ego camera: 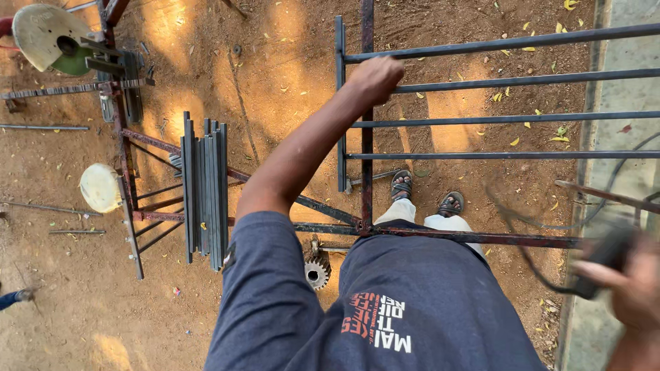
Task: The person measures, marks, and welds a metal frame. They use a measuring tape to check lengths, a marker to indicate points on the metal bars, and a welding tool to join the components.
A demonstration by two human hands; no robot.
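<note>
My left hand [375,77] reaches forward and is closed around a dark bar of a metal grille [495,117] made of several horizontal rods. The grille lies across a rusty steel stand [447,238] in front of my legs. My right hand [629,282] is blurred at the lower right and grips a black handled tool [605,257] with a dark cable [522,233] looping off it. My sandalled feet [401,184] stand on the dirt under the grille.
A bundle of flat steel strips [204,185] rests on the rusty stand at left. A cut-off saw with a round disc [45,34] sits top left, a white round object [100,187] below it. A gear [317,269] lies on the ground. A concrete strip [619,172] runs along the right. Another person's foot [17,297] shows at the left edge.
</note>
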